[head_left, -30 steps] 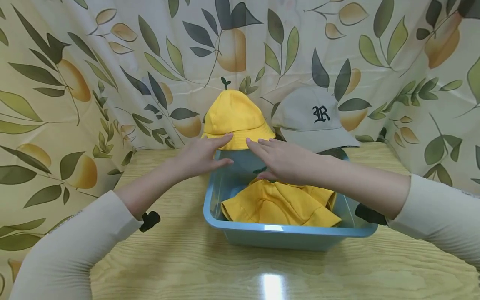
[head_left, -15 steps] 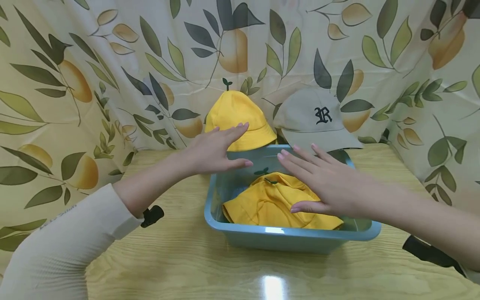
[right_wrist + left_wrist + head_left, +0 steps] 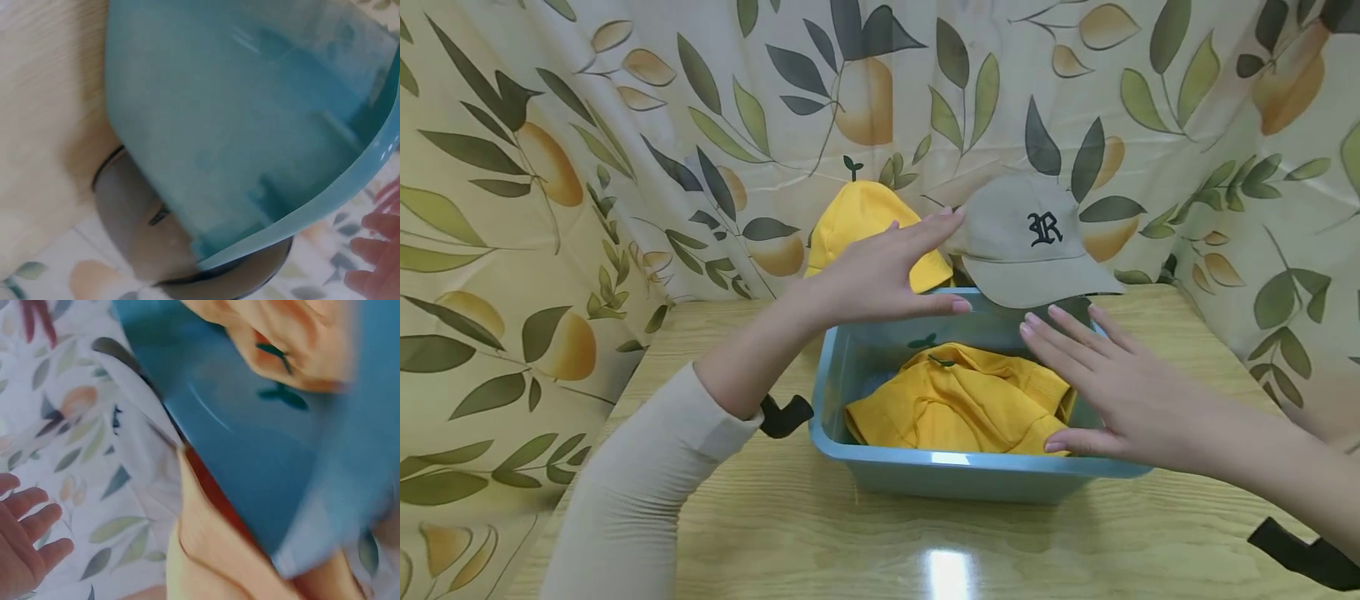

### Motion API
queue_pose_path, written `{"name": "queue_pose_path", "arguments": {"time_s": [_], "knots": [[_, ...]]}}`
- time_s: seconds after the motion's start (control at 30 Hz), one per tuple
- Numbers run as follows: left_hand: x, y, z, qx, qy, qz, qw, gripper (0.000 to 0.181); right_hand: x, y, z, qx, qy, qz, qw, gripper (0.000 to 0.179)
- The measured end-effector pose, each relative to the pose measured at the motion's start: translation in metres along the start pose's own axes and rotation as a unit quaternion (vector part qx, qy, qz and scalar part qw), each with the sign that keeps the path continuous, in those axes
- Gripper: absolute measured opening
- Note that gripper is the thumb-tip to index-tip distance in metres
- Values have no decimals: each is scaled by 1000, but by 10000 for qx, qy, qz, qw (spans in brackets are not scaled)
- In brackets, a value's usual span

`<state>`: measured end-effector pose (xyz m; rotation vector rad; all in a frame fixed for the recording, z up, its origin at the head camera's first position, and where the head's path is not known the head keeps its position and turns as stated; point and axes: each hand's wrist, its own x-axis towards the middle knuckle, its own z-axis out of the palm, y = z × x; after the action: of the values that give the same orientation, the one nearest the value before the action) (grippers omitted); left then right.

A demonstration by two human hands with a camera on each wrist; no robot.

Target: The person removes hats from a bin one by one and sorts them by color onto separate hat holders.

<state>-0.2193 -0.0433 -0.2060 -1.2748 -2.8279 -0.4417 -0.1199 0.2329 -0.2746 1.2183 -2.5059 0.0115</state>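
1. Head view: The blue bin [image 3: 940, 479] stands on the wooden table [image 3: 775, 533], its long axis running side to side across the person's front. A folded yellow hat [image 3: 955, 408] lies inside it, below and between the two hands. The left hand [image 3: 887, 275] hangs palm-down above the bin's far left part, thumb apart from straight fingers, gripping nothing. It overlaps the yellow bucket hat [image 3: 857, 217], which sits upright behind the bin; of everything here, this hand is the nearer one to that hat. Its fingers point rightward and away, toward the grey cap [image 3: 1011, 237]. The right hand [image 3: 1112, 400] is spread wide and holds nothing, over the bin's right side; the cap's brim lies beyond its fingertips, forward and slightly left.

2. Left wrist view: The left hand's spread fingers show against the patterned curtain, with a visible gap to the yellow bucket hat. That hat leans by the bin's rim, with the cap alongside, also at the rim.

3. Right wrist view: The right hand's fingertips show at the edge, just beside the bin's rim; whether they touch it I cannot tell. The cap lies against the bin's outer side.
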Motion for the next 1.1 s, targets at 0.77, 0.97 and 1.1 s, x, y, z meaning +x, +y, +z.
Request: {"name": "queue_pose_path", "arguments": {"time_s": [0.77, 0.97, 1.1], "knots": [[60, 14, 63, -318, -1308, 1870, 9731, 89, -62, 1, 37, 419, -9, 517, 9978, 95], [67, 13, 90, -399, -1653, 2742, 9465, 89, -66, -3, 38, 118, 140, 437, 9989, 86], [67, 8, 104, -47, -1646, 3046, 9381, 91, -65, -2, 41, 114, 305, 232, 9992, 80]]}}
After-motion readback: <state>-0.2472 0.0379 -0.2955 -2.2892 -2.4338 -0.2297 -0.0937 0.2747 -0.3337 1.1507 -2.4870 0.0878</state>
